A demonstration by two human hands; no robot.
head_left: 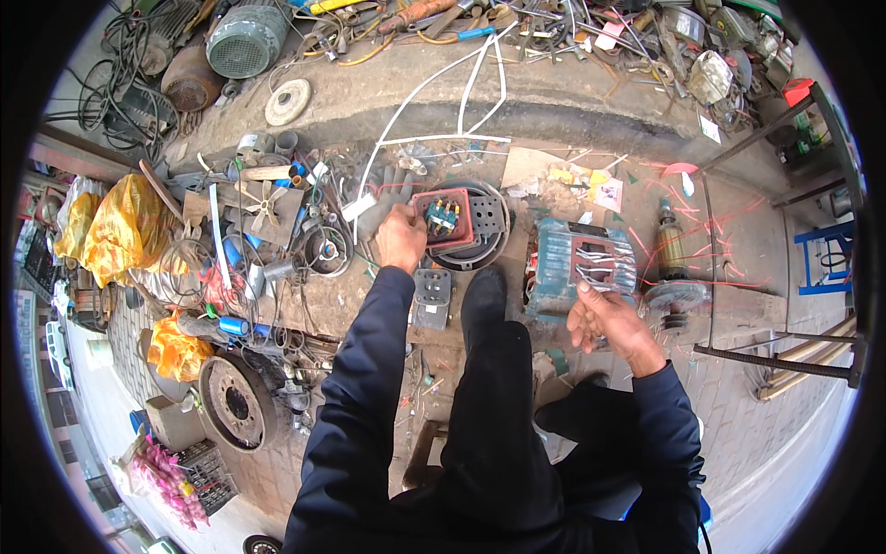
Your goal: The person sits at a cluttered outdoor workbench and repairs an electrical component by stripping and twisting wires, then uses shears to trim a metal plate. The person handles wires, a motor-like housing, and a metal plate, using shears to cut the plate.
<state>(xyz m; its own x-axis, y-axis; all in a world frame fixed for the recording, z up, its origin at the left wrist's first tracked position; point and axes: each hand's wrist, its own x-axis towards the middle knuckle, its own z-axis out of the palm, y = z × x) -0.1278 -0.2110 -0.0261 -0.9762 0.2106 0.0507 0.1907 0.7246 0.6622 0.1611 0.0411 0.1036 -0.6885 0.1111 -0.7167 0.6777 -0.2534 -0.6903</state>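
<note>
Two bare hands reach forward from dark blue sleeves over a cluttered concrete workshop floor. The left hand [401, 236] is curled, its fingertips pinching the left edge of a red terminal box [449, 220]; what exactly they pinch is too small to tell. That open red box holds one small blue terminal block with brass links, and it sits on a round dark motor end cover [489, 242]. Just below the hand lies one grey rectangular cover plate [431, 297] with four corner holes. The right hand [604, 319] is open and holds nothing, palm up, fingers spread and touching the lower edge of a teal finned motor housing [580, 263], which lies just right of the end cover. Right of the housing stands one rotor [672, 249] with copper-coloured windings, near but apart. One black shoe [483, 300] rests between the two hands. Further left, two yellow plastic bags [118, 229] sit among loose wires, a small fan blade and blue cylinders; their contents are hidden. One rusty wheel disc [233, 403] lies at lower left. Farthest out, at the top left, rests one grey ribbed motor [245, 39].
</note>
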